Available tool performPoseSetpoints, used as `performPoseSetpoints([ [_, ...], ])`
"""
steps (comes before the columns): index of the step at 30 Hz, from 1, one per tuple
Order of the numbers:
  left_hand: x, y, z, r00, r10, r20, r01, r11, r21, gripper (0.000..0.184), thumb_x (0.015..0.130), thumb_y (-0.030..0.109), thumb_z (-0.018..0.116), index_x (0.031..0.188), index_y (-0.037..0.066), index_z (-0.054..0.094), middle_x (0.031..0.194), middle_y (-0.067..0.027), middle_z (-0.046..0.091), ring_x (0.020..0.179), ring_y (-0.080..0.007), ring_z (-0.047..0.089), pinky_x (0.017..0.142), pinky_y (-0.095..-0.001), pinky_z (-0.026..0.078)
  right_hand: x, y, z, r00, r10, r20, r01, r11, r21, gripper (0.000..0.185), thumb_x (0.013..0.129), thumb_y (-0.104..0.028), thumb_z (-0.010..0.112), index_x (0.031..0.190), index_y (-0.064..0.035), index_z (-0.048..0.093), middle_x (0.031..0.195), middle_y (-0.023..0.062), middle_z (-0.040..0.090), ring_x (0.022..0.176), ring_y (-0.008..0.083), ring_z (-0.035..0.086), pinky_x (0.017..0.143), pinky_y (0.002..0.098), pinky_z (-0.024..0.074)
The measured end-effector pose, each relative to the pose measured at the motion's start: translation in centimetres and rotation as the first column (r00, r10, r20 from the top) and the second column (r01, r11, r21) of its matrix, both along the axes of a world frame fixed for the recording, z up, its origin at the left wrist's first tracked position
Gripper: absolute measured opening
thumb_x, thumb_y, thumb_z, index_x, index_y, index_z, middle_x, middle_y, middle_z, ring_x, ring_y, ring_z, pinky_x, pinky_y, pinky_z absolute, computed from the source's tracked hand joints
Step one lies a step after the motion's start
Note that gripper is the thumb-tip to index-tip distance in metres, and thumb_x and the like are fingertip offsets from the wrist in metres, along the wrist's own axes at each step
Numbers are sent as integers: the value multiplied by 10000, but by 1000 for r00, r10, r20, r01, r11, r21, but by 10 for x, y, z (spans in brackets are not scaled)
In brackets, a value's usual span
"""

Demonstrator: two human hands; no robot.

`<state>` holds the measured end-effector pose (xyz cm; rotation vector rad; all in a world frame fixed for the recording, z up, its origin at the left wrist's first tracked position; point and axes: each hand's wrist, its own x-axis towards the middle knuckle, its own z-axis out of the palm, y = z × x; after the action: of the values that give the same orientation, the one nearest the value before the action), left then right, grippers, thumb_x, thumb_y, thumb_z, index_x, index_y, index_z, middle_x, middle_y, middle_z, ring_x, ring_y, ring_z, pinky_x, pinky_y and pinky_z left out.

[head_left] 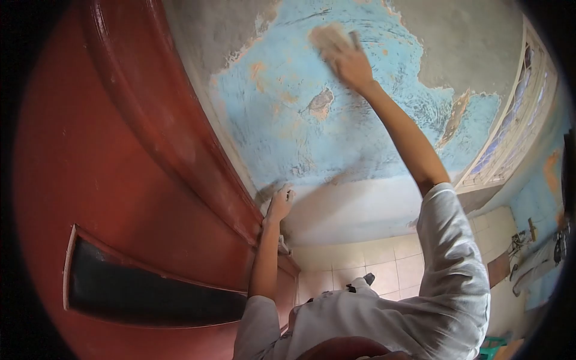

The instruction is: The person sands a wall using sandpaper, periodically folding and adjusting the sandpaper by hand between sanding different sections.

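Observation:
High on the wall, my right hand (345, 57) lies against the worn blue paint (288, 138). It is blurred by motion, and a pale, smeared shape shows at its fingers; I cannot make out whether that is an object. Lower down, beside the red door frame (198, 156), is my left hand (281, 203), its fingers curled near the foot of the blue area. What it holds, if anything, is too small to tell. Grey plaster (474, 48) borders the blue paint, and a bare chipped spot (321, 103) shows below my right hand.
A red door (108, 162) with a dark panel (150, 288) fills the left side. At the right is a latticed window (510, 120). Pale floor tiles (381, 273) lie below, with dark, tangled items (519, 243) at the far right and a green object (492, 347) beneath them.

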<state>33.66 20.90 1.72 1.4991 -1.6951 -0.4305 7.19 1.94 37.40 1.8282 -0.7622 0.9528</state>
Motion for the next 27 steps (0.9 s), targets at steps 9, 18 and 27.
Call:
performPoseSetpoints([
  [9,4,0,-6,998,21,62,-23,999,28,318,1063,161,528,1334,23,623,1070,-212,775,1018,-427,722,893,-504,559,12,-13,-27,907,331,-262,-272,933,235,624,1080,-205,476,1681,-274,322,1737,-33,329,1611,193,270,1266,708,154],
  [18,-5,9,6,995,32,93,-35,999,30,350,1085,179,535,1398,39,605,1126,-221,762,1022,-425,722,875,-489,573,12,-39,-75,710,540,-452,-393,837,381,614,1044,-199,501,1648,-227,392,1731,-42,332,1609,275,262,1304,668,109],
  [27,-92,68,86,936,92,-339,-129,987,-90,392,1098,186,567,1466,49,566,1264,-163,710,1163,-300,689,983,-402,547,22,18,-256,799,552,-237,-384,773,505,656,1019,-108,480,1658,-223,381,1665,88,447,1545,249,399,1297,640,116],
])
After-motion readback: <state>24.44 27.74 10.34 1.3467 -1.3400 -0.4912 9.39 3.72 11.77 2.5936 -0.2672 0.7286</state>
